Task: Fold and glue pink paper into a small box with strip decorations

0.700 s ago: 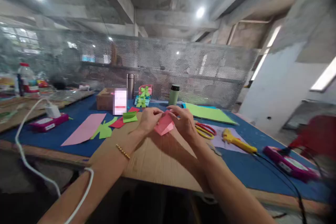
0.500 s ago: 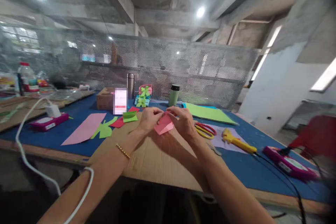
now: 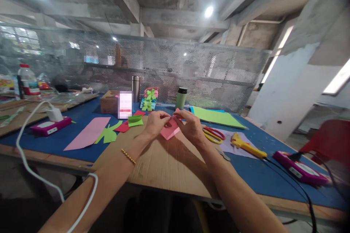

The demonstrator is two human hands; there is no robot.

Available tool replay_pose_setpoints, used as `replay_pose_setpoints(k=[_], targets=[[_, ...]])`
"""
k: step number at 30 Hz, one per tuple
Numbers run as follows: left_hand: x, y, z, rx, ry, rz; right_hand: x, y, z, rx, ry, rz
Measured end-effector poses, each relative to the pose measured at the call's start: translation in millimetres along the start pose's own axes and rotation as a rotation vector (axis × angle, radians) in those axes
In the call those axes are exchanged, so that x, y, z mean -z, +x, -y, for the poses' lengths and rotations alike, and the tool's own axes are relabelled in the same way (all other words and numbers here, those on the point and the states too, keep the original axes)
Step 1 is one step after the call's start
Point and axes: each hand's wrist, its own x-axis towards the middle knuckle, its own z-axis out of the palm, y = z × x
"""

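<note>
two bare hands meet over a craft table, seen from the person's own head. a long metal mesh screen runs across the back of the table. the table is covered by a blue mat, and a wide sheet of brown cardboard lies on it right in front of the person. a flat green paper sheet lies at the far right of the mat. a long pink paper strip lies to the left, with green paper scraps just beside it.

the left hand and the right hand are held close together above the far end of the cardboard, fingertips nearly touching. both pinch a pink folded paper along its upper edge. it hangs between the two hands, lower corner pointing down toward the cardboard; whether it touches cannot be told.

right of the right hand lie a yellow glue gun and, nearer, red and yellow scissors. a green flask stands upright behind the hands. a thin beaded bracelet circles the left wrist.
</note>
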Motion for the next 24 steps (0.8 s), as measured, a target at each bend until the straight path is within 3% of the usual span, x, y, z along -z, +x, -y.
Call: replay_pose_setpoints(k=[6, 16, 20, 24], targets=[[-2.2, 0.5, 2.0, 0.044, -0.001, -0.017, -2.9, -3.1, -4.3, 0.015, -0.041, 0.021], [-0.9, -3.1, -3.6, -0.001, 0.164, -0.04, -3.7, -4.1, -1.2, 0.044, -0.122, 0.088], [0.0, -6.3, -7.0, -0.086, 0.355, -0.06, -5.5, -3.5, 2.8, -0.073, -0.102, 0.027], [1.4, -8.3, -7.8, -0.232, 0.504, -0.102, -10.0, -4.3, -1.4, -0.266, 0.142, 0.018]])
